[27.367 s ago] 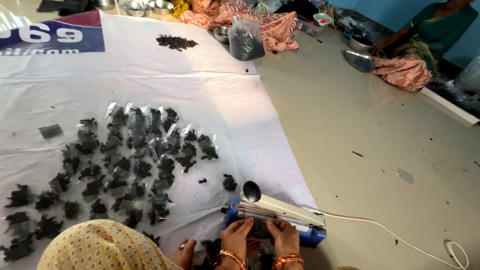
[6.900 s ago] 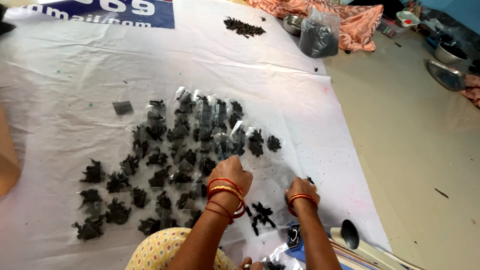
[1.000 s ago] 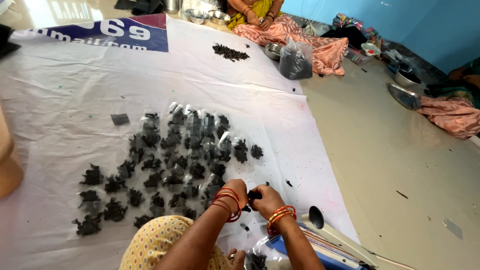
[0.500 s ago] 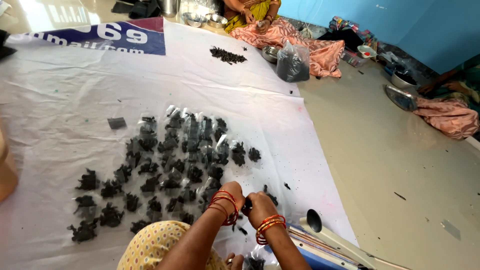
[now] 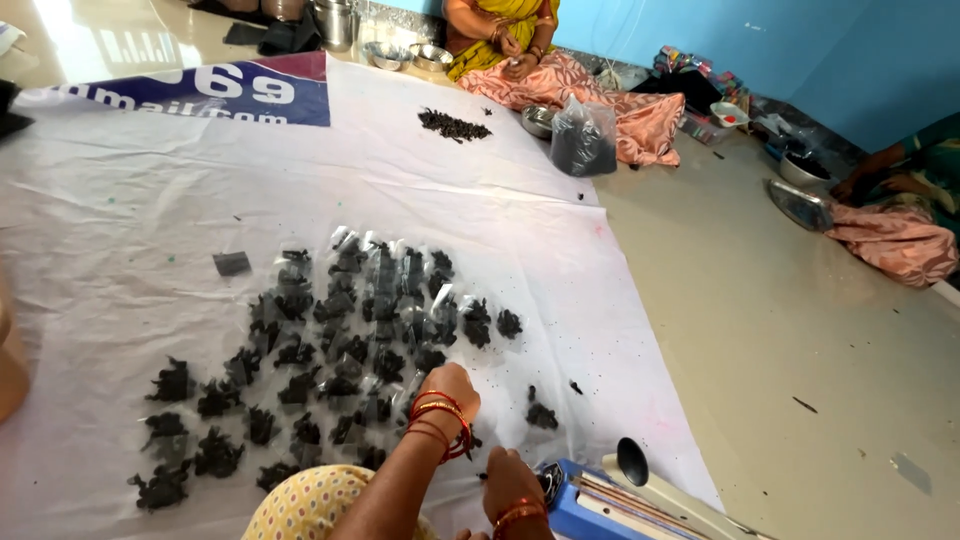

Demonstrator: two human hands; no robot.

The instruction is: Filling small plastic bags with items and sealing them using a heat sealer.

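My left hand (image 5: 452, 385) rests, fingers curled down, on the small clear packets of dark pieces (image 5: 340, 340) spread over the white sheet (image 5: 150, 200); whether it grips one, I cannot tell. My right hand (image 5: 510, 480) sits loosely closed, seemingly empty, just beside the blue sealer (image 5: 590, 505).

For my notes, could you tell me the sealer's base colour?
Blue, on the sealer in the head view.

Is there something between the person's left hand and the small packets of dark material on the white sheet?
Nothing visible does. The left hand rests at the near edge of the small packets, right over the closest ones. The right hand is lower, beside the blue heat sealer.
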